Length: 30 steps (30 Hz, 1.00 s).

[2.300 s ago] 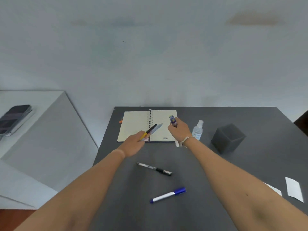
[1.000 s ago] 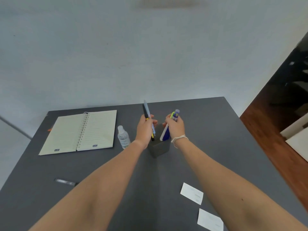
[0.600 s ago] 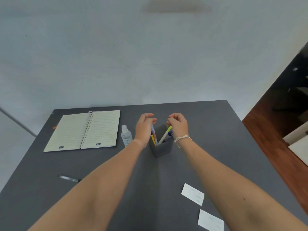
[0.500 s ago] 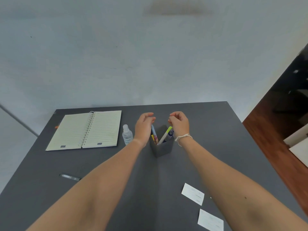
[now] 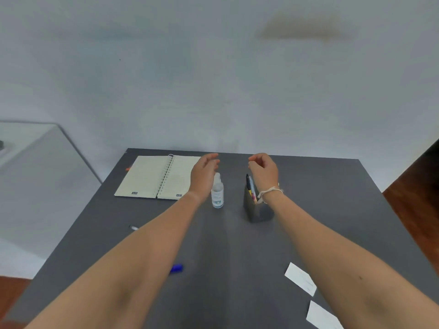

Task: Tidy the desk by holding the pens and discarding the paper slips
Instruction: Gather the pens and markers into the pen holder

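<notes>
A dark grey pen holder [image 5: 255, 210] stands on the grey desk [image 5: 320, 198], with several pens [image 5: 250, 188] sticking out of it. My right hand [image 5: 263, 170] hovers just above and behind the holder, fingers curled loosely and empty. My left hand [image 5: 204, 173] floats over the desk to the left, open and empty. A black pen [image 5: 133, 227] and a blue-capped marker [image 5: 176, 268] lie on the desk, mostly hidden by my left forearm. Two white paper slips [image 5: 300, 279] [image 5: 323, 317] lie at the near right.
A small clear bottle [image 5: 217, 192] stands between my hands, close to the left wrist. An open spiral notebook [image 5: 156, 176] lies at the back left. A pale counter [image 5: 31, 150] stands left of the desk. Wooden floor shows at the right.
Both hands let go of the pens, which now stand in the holder. The hands have lifted and spread apart, the left one moving left over the bottle.
</notes>
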### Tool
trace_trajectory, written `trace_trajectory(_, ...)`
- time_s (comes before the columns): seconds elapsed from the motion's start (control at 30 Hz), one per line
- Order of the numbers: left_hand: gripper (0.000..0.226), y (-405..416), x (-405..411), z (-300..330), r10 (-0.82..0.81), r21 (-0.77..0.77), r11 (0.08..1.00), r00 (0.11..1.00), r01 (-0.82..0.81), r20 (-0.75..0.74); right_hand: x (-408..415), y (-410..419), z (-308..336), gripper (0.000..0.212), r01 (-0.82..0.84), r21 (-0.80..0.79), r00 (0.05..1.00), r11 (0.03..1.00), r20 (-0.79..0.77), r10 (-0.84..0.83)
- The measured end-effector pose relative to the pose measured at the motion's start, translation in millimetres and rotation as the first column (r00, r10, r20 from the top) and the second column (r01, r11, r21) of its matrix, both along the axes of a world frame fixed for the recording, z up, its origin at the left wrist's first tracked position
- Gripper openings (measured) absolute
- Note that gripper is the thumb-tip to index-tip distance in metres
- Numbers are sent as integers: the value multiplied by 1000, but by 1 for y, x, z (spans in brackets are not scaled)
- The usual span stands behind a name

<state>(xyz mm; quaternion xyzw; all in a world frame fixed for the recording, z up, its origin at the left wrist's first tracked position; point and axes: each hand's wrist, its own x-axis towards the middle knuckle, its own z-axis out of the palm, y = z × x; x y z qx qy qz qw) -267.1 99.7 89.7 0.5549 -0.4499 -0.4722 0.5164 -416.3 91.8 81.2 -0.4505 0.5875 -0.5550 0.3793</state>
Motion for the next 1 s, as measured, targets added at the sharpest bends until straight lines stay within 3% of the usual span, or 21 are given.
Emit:
trace_trajectory(0.27,21,27,101,-20,47,42,998,990,-53,137,79,31,-6,17,-139,-30,986,990,-100,136)
trace_trajectory(0.4,23,47,153,-41,-19,105,994,956,-12,294,120,56,-22,20,-163,39,978,986,-127,167)
trace_trajectory(0.5,32,59,186,-58,-125,169,984,881,52,456,150,78,-39,20,-214,78,956,974,-187,225)
trace_trajectory(0.57,38,68,204,-71,-278,235,957,767,170,579,167,92,-53,20,-254,131,923,958,-263,281)
trace_trajectory(0.7,40,82,229,-93,-486,346,866,444,360,753,190,120,-80,19,-352,267,802,897,-408,436)
trace_trajectory(0.83,44,87,235,-107,-513,374,796,201,475,835,199,142,-100,29,-436,434,537,788,-578,615)
trace_trajectory(0.93,46,86,234,-112,-509,401,760,84,512,857,196,154,-110,34,-395,536,339,746,-670,661)
trace_trajectory(1.0,46,84,233,-115,-503,412,758,51,505,863,192,159,-114,31,-345,532,288,773,-724,627)
